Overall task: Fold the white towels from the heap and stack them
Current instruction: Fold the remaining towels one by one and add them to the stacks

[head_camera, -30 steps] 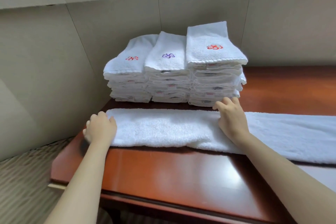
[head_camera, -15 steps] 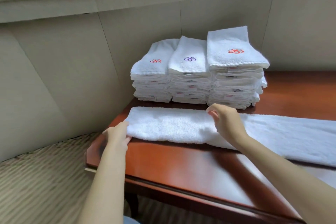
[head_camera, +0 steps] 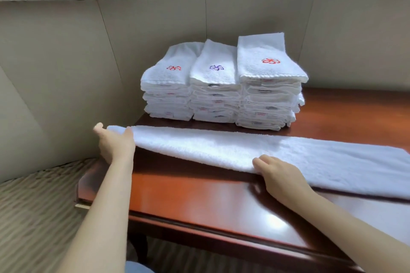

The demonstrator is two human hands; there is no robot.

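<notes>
Your left hand (head_camera: 115,146) grips the raised left end of the towel (head_camera: 221,146), your right hand (head_camera: 279,175) its near edge, its length running left-right across the desk (head_camera: 199,201).

left arm: bare, stretched forward | left hand (head_camera: 115,144): raised, thumb on top and fingers beneath the towel (head_camera: 221,146) end, pinching it | right arm: bare, reaching in from lower right | right hand (head_camera: 281,175): knuckles up, fingers bent at the towel's near edge, grip unclear
</notes>
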